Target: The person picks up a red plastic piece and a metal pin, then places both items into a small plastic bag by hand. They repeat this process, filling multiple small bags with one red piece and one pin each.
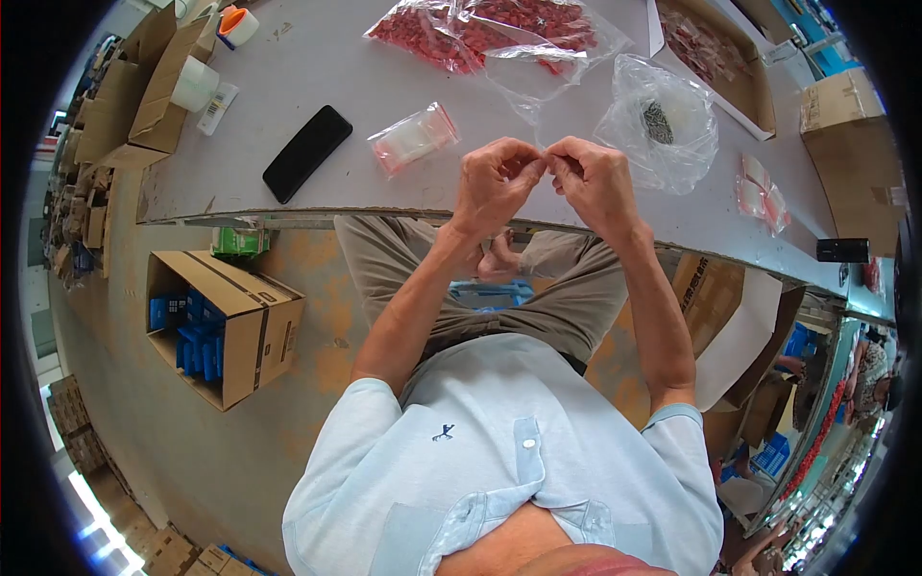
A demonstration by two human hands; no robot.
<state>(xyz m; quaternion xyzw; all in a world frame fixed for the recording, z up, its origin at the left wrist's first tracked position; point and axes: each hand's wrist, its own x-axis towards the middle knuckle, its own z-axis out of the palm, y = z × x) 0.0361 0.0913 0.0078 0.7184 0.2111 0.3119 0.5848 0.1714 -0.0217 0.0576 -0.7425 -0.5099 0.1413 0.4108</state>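
Far left on the grey table, a roll of clear tape and an orange-cored roll sit beside open cartons, parked out of your working space. The black phone lies flat and angled, clear of your hands. Just right of it rests a small zip bag with a red strip, lying flat and seemingly empty, close enough for you to reach.

Your left hand and right hand meet above the table's near edge, fingertips pinched together, each closed on something tiny between them. It looks like a thin clear piece, perhaps the edge of a small bag, but it is too small to tell for sure. You hold it up near your eyes and over the table, likely so that anything dropped lands on the surface.

Beyond your hands lies a large clear bag of red parts, mouth towards you. To the right a crumpled clear bag with small dark metal pieces sits open, and further right more small red-strip bags lie near the table edge
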